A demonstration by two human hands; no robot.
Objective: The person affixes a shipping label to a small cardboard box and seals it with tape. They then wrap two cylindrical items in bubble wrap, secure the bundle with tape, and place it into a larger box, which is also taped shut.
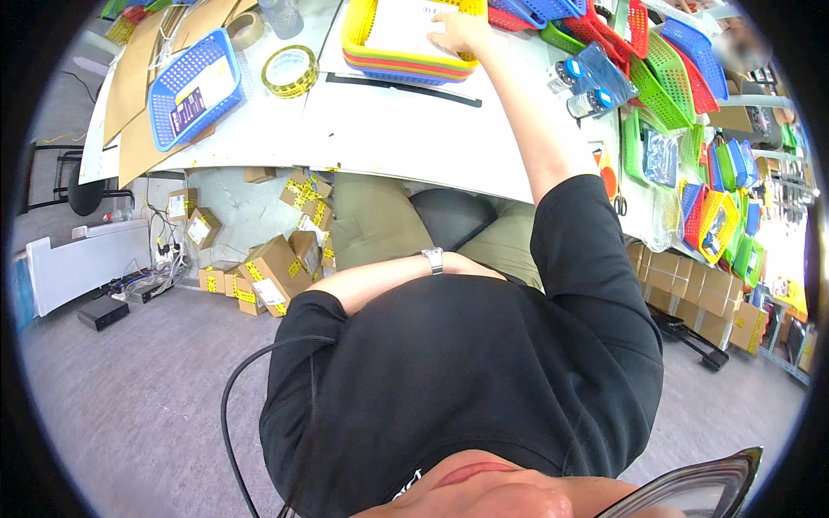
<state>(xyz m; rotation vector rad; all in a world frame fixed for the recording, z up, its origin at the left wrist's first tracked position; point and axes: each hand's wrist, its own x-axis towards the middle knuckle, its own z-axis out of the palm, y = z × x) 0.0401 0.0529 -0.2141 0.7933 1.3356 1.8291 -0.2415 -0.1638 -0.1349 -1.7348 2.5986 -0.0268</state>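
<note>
Far out over the table, my right hand (459, 34) rests with its fingers stretched onto white paper (399, 28). The paper lies in a yellow basket (350, 39), the top one of a stack with red and blue baskets under it. My left forearm crosses in front of my belly, with a wristwatch (433, 260) on it. Only the back part of my left hand (471, 269) shows near my lap; its fingers are hidden by my shirt.
A blue basket (162, 110) holding a package, a yellow-black tape roll (302, 84) and cardboard (129, 95) lie on the left. Two dark bottles (590, 104), scissors (620, 205) and several coloured baskets (665, 86) are on the right. Taped cartons (275, 272) stand below the table.
</note>
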